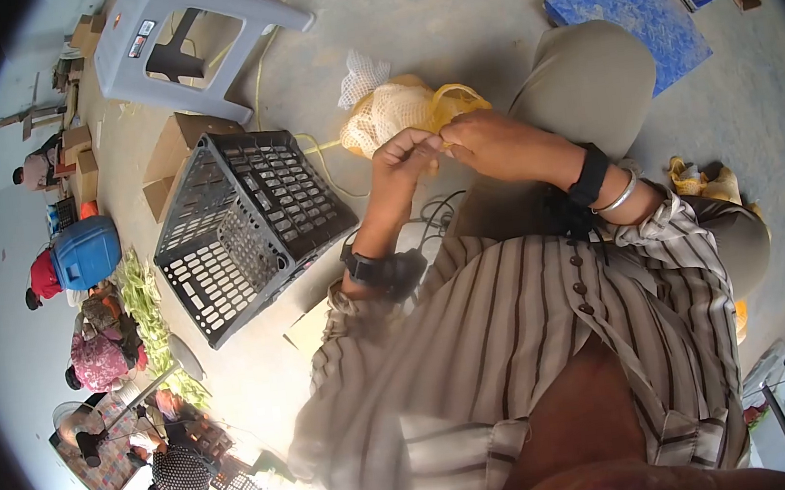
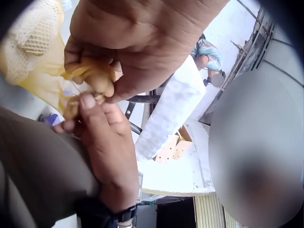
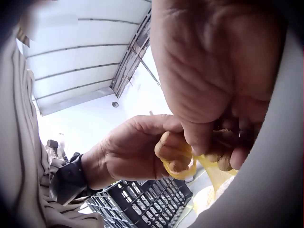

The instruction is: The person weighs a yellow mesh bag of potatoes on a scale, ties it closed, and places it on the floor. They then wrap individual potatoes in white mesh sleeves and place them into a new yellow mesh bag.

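A yellow mesh bag [image 1: 408, 100] with white netted contents lies on the floor before the person in the head view. At its gathered yellow end, the left hand [image 1: 400, 160] and right hand [image 1: 502, 145] meet, each pinching the mesh. The left wrist view has the left hand [image 2: 135, 40] above with yellow mesh [image 2: 42, 90] around its curled fingertips, and the right hand [image 2: 107, 137] gripping just below. In the right wrist view, the left hand [image 3: 135, 149] holds a twisted yellow loop beside the right hand [image 3: 213, 71], whose inner fingers are partly shadowed.
A black plastic crate [image 1: 287, 194] stands left of the hands, with cardboard boxes and a grey stool [image 1: 242, 45] beyond. White netting [image 1: 361, 76] touches the bag's far side. A blue board [image 1: 632, 24] lies past the right knee. Other people sit at the far left.
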A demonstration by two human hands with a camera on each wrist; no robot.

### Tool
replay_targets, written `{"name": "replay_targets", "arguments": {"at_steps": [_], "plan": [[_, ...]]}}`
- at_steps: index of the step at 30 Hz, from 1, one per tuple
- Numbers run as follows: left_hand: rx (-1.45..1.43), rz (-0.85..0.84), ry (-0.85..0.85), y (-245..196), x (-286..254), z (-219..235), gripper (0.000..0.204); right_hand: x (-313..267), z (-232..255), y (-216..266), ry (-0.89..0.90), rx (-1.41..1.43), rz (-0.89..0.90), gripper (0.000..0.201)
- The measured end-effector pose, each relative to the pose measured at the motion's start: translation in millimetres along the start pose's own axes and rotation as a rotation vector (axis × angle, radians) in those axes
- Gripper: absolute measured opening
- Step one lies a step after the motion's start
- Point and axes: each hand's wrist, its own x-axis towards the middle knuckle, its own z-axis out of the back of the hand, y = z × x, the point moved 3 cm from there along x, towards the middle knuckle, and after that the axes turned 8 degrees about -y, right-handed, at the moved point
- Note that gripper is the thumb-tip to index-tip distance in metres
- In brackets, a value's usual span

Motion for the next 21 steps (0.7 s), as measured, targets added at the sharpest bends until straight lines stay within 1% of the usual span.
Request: {"name": "replay_targets", "arguments": {"at_steps": [1, 2, 4, 5, 6, 7, 8, 10, 11, 12, 14, 15, 16, 17, 18, 20, 21], "plan": [[-0.102, 0.031, -0.041, 7.6, 2.7, 6.2, 0.014, -1.0, -0.3, 0.1, 0.001, 0.001, 0.003, 0.018], [-0.101, 0.030, -0.044, 14.2, 6.0, 12.7, 0.014, -2.1, 0.2, 0.3, -0.025, -0.026, 0.024, 0.018], [-0.125, 0.066, -0.143, 31.4, 14.5, 33.1, 0.026, -2.2, 0.5, 0.6, -0.053, -0.050, 0.045, 0.019], [-0.122, 0.065, -0.142, 48.9, 19.2, 46.6, 0.026, -2.4, 2.5, 0.4, -0.125, 0.011, 0.051, 0.018], [-0.192, 0.210, -0.197, 76.3, 24.3, 64.2, 0.038, -3.0, 4.6, 0.3, -0.199, 0.070, 0.056, 0.018], [-0.262, 0.355, -0.251, 99.1, 26.9, 75.7, 0.051, -4.0, 6.2, 1.2, -0.204, 0.069, 0.056, 0.018], [-0.259, 0.353, -0.248, 111.4, 27.0, 76.7, 0.051, -5.0, 9.9, 4.0, -0.241, 0.102, 0.082, 0.018], [-0.405, 0.576, -0.339, 140.0, 18.6, 72.5, 0.070, -7.7, 16.2, 8.8, -0.280, 0.136, 0.110, 0.019], [-0.499, 0.640, -0.220, 153.4, 17.0, 72.1, 0.079, -8.7, 17.9, 10.2, -0.271, 0.179, 0.086, 0.020], [-0.494, 0.637, -0.220, 164.6, 20.7, 75.4, 0.079, -9.6, 18.9, 11.5, -0.263, 0.222, 0.064, 0.022], [-0.916, 0.762, -0.100, 178.7, 35.4, 69.5, 0.077, -14.6, 18.8, 16.4, -0.276, 0.234, 0.052, 0.024], [-0.910, 0.763, -0.093, 179.4, 42.2, 60.3, 0.077, -18.2, 18.3, 18.0, -0.281, 0.244, 0.035, 0.025], [-0.556, 0.363, 0.063, 172.8, 53.0, 49.9, 0.076, -21.4, 16.4, 18.9, -0.288, 0.242, 0.032, 0.025], [-0.198, -0.035, 0.208, 164.1, 56.6, 38.8, 0.075, -23.8, 12.8, 19.4, -0.280, 0.311, 0.036, 0.027], [-0.198, -0.034, 0.214, 157.2, 53.1, 29.9, 0.075, -25.7, 11.0, 20.0, -0.271, 0.380, 0.040, 0.029], [-0.846, 0.048, 0.095, 143.7, 47.4, 20.3, 0.070, -27.6, 12.7, 20.9, -0.250, 0.425, 0.016, 0.029], [-0.842, 0.052, 0.101, 155.5, 55.0, 19.9, 0.070, -28.0, 13.6, 21.5, -0.228, 0.474, -0.005, 0.030]]}}
